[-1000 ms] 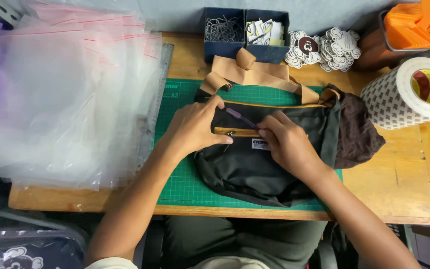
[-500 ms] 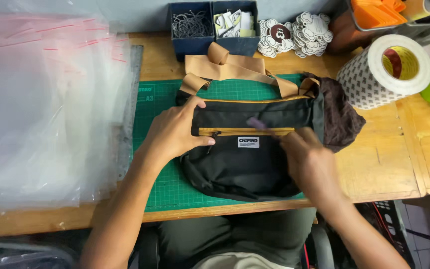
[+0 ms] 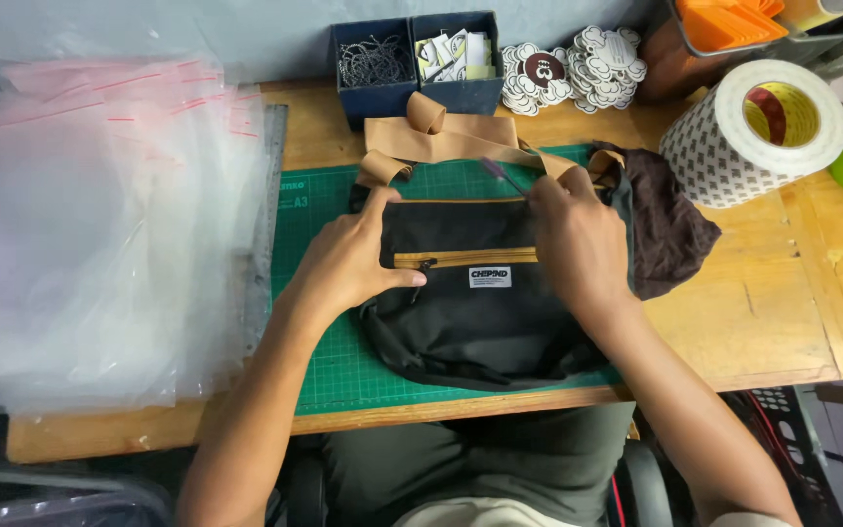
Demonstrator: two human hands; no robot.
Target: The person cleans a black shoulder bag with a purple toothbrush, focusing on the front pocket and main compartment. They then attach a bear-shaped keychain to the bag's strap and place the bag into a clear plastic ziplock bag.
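My left hand (image 3: 353,263) lies flat on the black bag (image 3: 480,312), fingers spread, thumb by the tan zipper (image 3: 465,259), pinning it to the green cutting mat (image 3: 329,361) in the middle of the worktop (image 3: 763,322). My right hand (image 3: 578,244) rests on the bag's upper right edge, fingers pinched on a thin purple tool (image 3: 504,176); I think it is a pen or pick, but it is too small to be sure. I judge I am working along the top seam, and the next move calls for a steady bag and a fine touch. Clear plastic bags (image 3: 100,224) are stacked to the left, a big tape roll (image 3: 748,137) to the right, blue bins (image 3: 417,63) behind.
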